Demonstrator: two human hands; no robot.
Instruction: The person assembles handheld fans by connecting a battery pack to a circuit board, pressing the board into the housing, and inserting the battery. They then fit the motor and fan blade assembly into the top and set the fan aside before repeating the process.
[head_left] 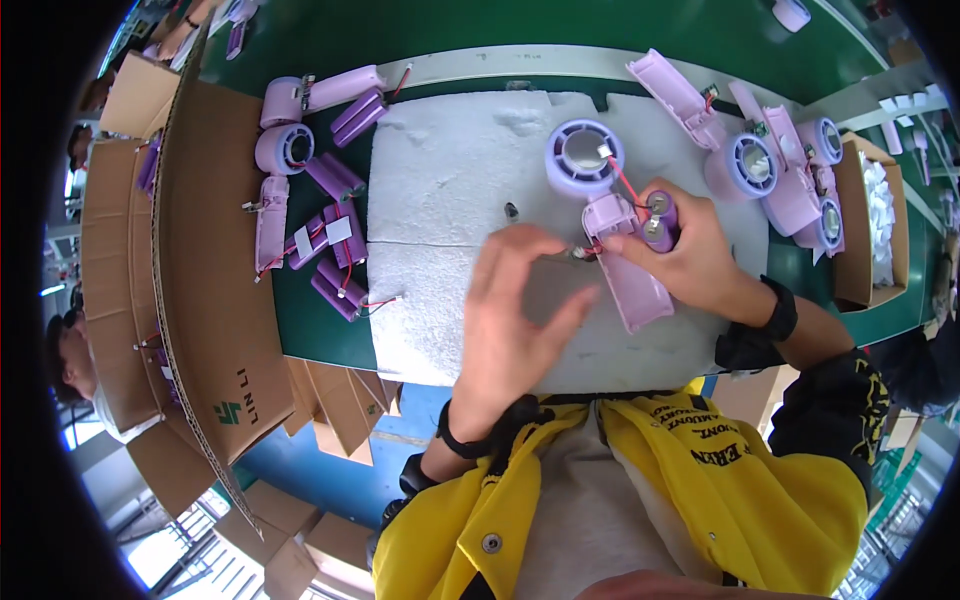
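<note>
A lilac handheld-fan housing [638, 290] lies on a white foam pad [440, 210], its round head [580, 186] pointing away from me. My right hand [700, 255] is closed around a purple two-cell battery pack [657, 222] beside the housing's handle, the cell ends facing up. A red wire [624, 178] runs from the pack to a white connector [604, 151] at the fan head. To the left of the handle, my left hand [505, 310] hovers slightly blurred, thumb and fingers apart. Its fingertips are near a small wire end [580, 253], and I see nothing held in it.
Purple battery packs [345, 232] and lilac fan parts [285, 148] lie left of the pad. More fan housings [742, 165] are at the right, before a carton of white pieces [850, 240]. A tall cardboard box [220, 250] borders the green table's left side.
</note>
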